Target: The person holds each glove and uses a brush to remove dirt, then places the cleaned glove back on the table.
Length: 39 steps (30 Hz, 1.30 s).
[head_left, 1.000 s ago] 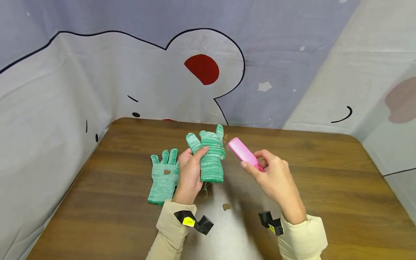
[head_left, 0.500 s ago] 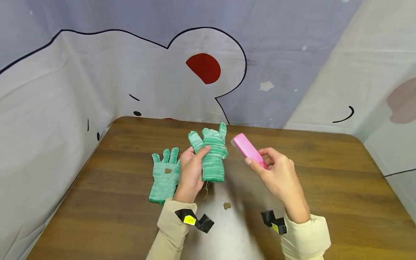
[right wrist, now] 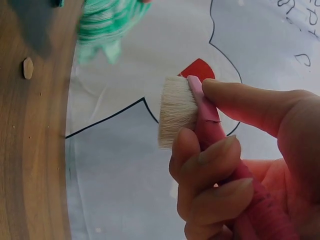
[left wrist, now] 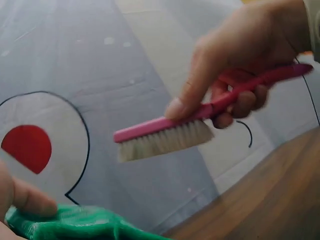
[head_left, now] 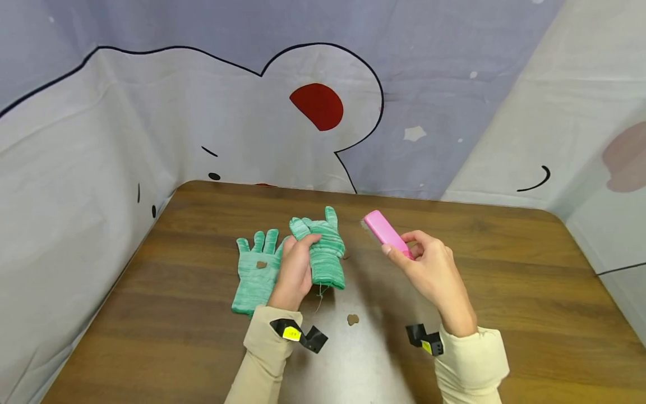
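Two green knit gloves (head_left: 252, 289) mid-frame, one pink pale-bristled brush (head_left: 387, 233) center-right, at least two flat brown scraps (head_left: 353, 320), two bare hands (head_left: 436, 275), two black wrist cams (head_left: 315, 339) lower down, just one wooden table (head_left: 515, 264).

The yellow wrist labels (head_left: 291, 334) are too small to read; backdrop (right wrist: 265, 45) lettering (right wrist: 313, 18), illegible.

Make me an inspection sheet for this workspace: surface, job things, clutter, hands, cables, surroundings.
Surface: brown wood-grain table.
Job's things: held glove, green, raised off the table; other glove, green, lying on the table; pink brush, apart from both.
Clutter: brown scrap on the other glove; second scrap on the table.
Hands: left hand grips the held glove; right hand holds the brush.
Cables: nothing seen.
Surroundings: printed backdrop behind the table.
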Tool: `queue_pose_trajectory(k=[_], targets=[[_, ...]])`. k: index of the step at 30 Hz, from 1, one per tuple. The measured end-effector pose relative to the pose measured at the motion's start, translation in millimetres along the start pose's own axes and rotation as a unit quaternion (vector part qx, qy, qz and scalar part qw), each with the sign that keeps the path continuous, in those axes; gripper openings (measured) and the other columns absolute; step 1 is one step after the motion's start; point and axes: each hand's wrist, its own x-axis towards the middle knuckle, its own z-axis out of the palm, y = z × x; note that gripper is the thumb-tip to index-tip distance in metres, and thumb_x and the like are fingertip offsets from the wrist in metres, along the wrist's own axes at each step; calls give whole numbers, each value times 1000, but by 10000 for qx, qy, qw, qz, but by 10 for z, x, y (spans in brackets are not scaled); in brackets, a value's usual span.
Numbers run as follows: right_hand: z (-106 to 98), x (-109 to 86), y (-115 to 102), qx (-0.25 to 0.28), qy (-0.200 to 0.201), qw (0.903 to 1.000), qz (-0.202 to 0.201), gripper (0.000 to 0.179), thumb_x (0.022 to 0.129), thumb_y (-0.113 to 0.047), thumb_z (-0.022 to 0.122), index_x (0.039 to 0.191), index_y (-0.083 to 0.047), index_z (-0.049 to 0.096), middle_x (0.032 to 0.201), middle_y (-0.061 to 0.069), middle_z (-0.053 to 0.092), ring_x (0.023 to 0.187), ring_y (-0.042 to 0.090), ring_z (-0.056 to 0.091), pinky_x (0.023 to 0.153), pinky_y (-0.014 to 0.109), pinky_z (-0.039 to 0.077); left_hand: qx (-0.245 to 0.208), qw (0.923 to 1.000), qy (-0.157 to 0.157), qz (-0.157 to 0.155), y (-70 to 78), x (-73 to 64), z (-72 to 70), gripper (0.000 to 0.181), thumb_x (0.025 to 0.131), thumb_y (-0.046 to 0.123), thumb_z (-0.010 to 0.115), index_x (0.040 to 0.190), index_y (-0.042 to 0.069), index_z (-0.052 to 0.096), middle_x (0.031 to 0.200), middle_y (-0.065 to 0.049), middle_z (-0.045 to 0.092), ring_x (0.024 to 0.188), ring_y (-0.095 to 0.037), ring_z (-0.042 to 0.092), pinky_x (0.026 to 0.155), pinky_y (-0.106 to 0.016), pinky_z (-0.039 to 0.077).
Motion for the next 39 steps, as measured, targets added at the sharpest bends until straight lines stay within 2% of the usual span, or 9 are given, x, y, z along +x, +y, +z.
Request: queue_pose_trajectory(k=[10,12,17,23,27,30,33,37,39], targets=[[2,50,53,22,-46,9999,107,40,80,-41,69,100,-6,62,69,6,61,60,17,52,55,29,41,-252,9991,-107,-332,-54,85,-126,79,82,-3,52,143,2,1,149,-18,9,136,-29,16,108,-40,23],[4,50,54,163,-131,9997,114,40,80,-40,69,100,-6,62,68,6,62,58,16,52,53,29,41,-110,9989,-121,-449,-76,106,-155,82,82,-5,50,144,2,-3,150,-17,3,138,-29,10,109,-39,21],[1,33,48,1081,-614,9918,279,37,80,-36,70,101,-8,61,68,11,61,50,13,48,47,27,41,674,9964,152,-494,-125,138,-186,86,81,-6,49,145,3,-8,152,-16,1,139,-28,0,110,-38,19],[3,28,31,1405,-758,9867,302,37,81,-36,69,104,-8,59,63,5,56,48,10,44,44,25,38,1715,9838,400,-344,-118,128,-203,80,85,0,49,145,2,-3,144,-17,27,137,-30,15,102,-42,27],[0,30,41,1299,-778,9881,262,38,82,-35,68,105,-6,59,60,1,54,47,11,45,43,25,37,2708,9615,373,-269,-73,133,-242,57,86,7,48,138,-2,26,139,-16,34,125,-30,31,88,-41,31],[-6,28,45,1299,-824,9877,267,39,82,-35,68,105,-5,58,61,2,55,47,11,46,43,25,38,3562,9334,325,-287,-37,137,-271,52,88,13,48,136,-1,32,141,-18,31,124,-33,33,88,-43,34],[-9,25,39,1323,-828,9874,272,39,82,-35,68,106,-5,58,61,1,56,47,11,47,44,26,39,4274,9034,287,-209,20,131,-303,53,91,17,48,139,2,30,137,-20,37,94,-28,54,75,-41,42],[-14,25,48,1333,-840,9872,257,39,83,-34,68,106,-4,58,63,2,58,47,12,49,44,26,39,4900,8710,353,88,191,105,-423,40,92,17,49,129,3,44,122,-19,52,77,-26,55,67,-37,42],[-18,24,56,1339,-844,9871,244,38,83,-34,67,105,-5,58,64,3,59,47,13,49,44,26,39,5014,8637,490,146,313,86,-520,35,92,16,48,124,3,49,123,-19,53,95,-31,55,73,-40,43]])
